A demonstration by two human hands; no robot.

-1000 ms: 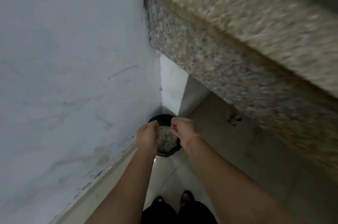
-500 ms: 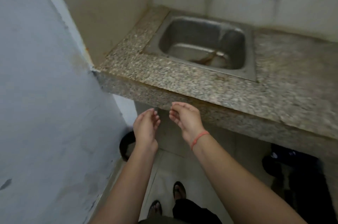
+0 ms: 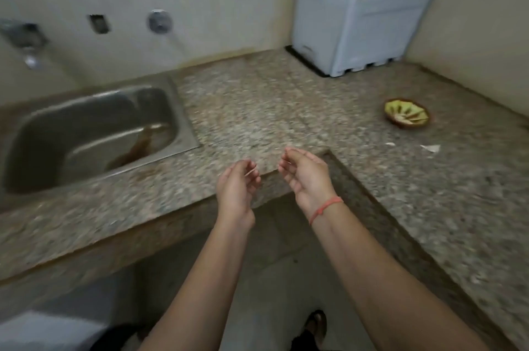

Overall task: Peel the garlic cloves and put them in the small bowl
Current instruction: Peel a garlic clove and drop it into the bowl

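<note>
Up from the black floor bin, the left hand [image 3: 237,187] and right hand [image 3: 305,176] now hover loosely curled, holding no clove, just right of the steel sink [image 3: 86,110], while the small green, brown-rimmed bowl [image 3: 408,124] sits far right of it, so the peel looks dumped

Plain home kitchen: granite counter [image 3: 257,110], steel sink [image 3: 94,133], wall tap [image 3: 25,41].

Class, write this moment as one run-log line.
left hand: loosely curled, grips nothing | right hand: same | bowl: on counter, right of hands | sink: left
</note>
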